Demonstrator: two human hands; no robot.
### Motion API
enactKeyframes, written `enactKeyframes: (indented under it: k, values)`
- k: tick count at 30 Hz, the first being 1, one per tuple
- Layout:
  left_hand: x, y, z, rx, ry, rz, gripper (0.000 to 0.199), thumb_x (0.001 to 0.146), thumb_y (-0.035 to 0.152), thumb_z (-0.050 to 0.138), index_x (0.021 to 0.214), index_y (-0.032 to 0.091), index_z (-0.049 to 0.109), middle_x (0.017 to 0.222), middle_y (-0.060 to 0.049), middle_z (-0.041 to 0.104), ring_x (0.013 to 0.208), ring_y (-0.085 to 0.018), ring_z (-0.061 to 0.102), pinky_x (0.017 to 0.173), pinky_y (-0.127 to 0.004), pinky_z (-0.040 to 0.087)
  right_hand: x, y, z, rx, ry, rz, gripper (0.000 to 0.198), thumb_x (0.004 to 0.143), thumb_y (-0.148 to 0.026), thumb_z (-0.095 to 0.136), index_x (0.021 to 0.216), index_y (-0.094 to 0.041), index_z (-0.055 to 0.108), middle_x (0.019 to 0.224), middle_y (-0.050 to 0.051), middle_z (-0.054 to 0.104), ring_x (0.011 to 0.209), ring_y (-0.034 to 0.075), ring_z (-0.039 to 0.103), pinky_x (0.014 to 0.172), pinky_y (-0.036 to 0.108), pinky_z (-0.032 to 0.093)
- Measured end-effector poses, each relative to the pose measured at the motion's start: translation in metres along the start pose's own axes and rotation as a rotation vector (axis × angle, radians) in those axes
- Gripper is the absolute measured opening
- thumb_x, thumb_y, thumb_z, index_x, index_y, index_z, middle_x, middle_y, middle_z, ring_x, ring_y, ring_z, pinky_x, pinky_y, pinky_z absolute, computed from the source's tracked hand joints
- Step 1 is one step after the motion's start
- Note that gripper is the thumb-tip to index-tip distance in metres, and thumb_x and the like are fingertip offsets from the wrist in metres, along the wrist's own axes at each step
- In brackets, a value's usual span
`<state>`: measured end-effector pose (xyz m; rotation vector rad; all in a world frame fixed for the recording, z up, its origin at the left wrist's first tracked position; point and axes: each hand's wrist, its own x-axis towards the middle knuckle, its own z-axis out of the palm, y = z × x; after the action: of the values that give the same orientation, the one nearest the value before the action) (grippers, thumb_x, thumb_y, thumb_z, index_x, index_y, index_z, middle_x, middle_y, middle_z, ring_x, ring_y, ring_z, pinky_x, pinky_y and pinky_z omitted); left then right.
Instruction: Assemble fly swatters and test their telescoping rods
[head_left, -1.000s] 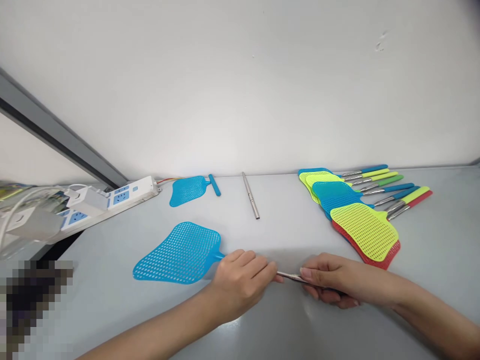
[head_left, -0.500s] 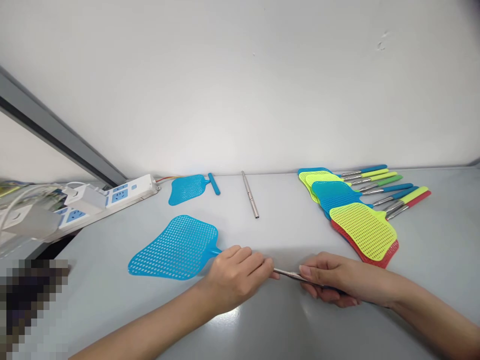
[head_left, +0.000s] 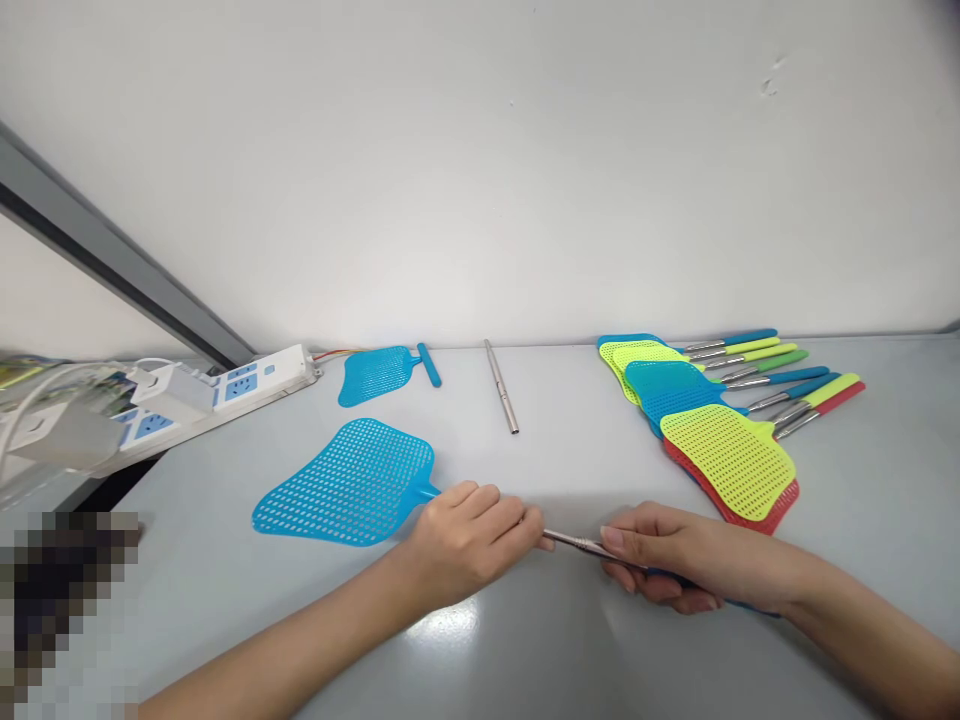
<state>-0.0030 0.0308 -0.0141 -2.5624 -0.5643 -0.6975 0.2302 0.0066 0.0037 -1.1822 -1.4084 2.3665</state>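
Note:
A blue fly swatter (head_left: 349,485) lies across both my hands in front of me, its perforated head out to the left. My left hand (head_left: 476,535) is wrapped round it near the neck, hiding that joint. Around the blue handle end, my right hand (head_left: 667,560) is closed, with the thumb on the metal shaft. Between the hands a short stretch of the silver shaft (head_left: 570,542) shows, with a stepped joint in it. Part of the blue grip is covered by my right fingers and palm.
Further back lie a loose blue swatter head (head_left: 375,375), a blue grip (head_left: 429,366) and a silver telescopic rod (head_left: 501,388). Several swatters, including a yellow one (head_left: 731,460), are fanned in a pile at right. A power strip (head_left: 262,380) with plugs stands at left, before the wall (head_left: 495,180).
My left hand has shifted slightly up and left with the swatter head, and a little more shaft shows between my hands. My right hand has hardly moved.

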Motion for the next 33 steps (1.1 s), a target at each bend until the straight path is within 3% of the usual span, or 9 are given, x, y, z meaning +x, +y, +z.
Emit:
enactKeyframes:
  k: [26,33]
  values:
    - [-0.004,-0.012,-0.001,0.094,0.060,0.084,0.018,0.074,0.036,0.057,0.073,0.018,0.053,0.052,0.006,0.040,0.046,-0.007,0.032,0.045,-0.026,0.020,-0.003,0.002,-0.002,0.050,-0.016,0.011,0.038,0.081,-0.050,0.040,0.071,-0.015,0.047,0.051,-0.007,0.029,0.039,0.004,0.020,0.031,0.015,0.014]
    - [-0.003,-0.004,0.002,-0.002,0.026,-0.041,0.016,0.077,0.034,0.055,0.072,0.018,0.053,0.052,0.005,0.042,0.049,-0.009,0.033,0.048,-0.025,0.021,-0.004,0.001,-0.002,0.010,0.034,0.042,0.037,0.080,-0.051,0.041,0.072,-0.015,0.047,0.051,-0.007,0.031,0.036,0.003,0.024,0.030,0.015,0.015]
